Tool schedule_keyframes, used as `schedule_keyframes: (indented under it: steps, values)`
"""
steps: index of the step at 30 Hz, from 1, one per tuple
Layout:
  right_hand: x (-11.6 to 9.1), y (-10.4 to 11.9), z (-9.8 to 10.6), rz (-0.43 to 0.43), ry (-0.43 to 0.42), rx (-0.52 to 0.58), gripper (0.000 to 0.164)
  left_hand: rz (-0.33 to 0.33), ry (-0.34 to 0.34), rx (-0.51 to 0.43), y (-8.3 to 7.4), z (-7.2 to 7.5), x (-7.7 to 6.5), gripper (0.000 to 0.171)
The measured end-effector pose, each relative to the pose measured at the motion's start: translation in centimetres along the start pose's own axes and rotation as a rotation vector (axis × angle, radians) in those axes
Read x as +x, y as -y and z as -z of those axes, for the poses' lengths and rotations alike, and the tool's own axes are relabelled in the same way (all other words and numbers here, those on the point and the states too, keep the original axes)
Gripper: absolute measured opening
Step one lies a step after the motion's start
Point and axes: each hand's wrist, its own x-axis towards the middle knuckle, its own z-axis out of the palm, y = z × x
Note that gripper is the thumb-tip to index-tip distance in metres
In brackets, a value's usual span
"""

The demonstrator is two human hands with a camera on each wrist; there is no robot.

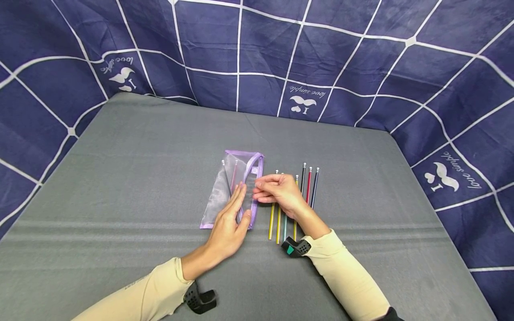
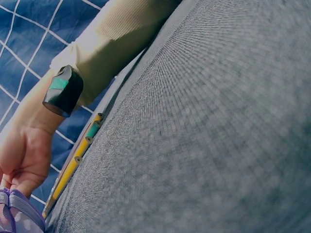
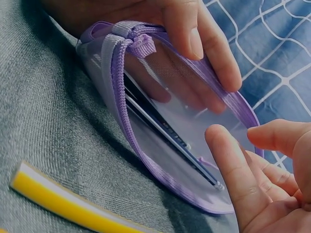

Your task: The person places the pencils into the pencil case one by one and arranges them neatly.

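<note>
A see-through mesh pencil pouch (image 1: pixel 214 203) with purple trim lies on the grey table, its zipped side gaping toward the right. Dark pencils (image 3: pixel 170 141) and a reddish one are inside it. My left hand (image 1: pixel 229 225) holds the upper wall of the pouch, thumb at the opening's rim and straight fingers along the mesh. At the opening's right side is my right hand (image 1: pixel 281 194), fingertips close to the purple rim with a gap between thumb and finger and nothing held there. Yellow pencils (image 1: pixel 271 225) and a teal pencil (image 1: pixel 285 229) lie beneath and beside that hand.
Right of these lie a black pencil (image 1: pixel 303 178), a red pencil (image 1: pixel 308 187) and a dark blue pencil (image 1: pixel 315 189). A blue cloth (image 1: pixel 265 53) with white grid lines hangs behind and beside the grey tabletop (image 1: pixel 152 156).
</note>
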Motion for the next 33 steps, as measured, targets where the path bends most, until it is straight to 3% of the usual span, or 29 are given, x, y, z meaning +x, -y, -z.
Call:
schedule_keyframes:
  steps: [11,33]
  values:
    - [-0.2,0.0,0.9,0.007,-0.050,-0.053,0.032,0.010,0.000,0.007,-0.1,0.0,-0.1,0.058]
    - [-1.7,0.0,3.7,0.038,-0.115,-0.039,0.031,-0.003,-0.008,0.000,-0.1,-0.1,0.0,0.057]
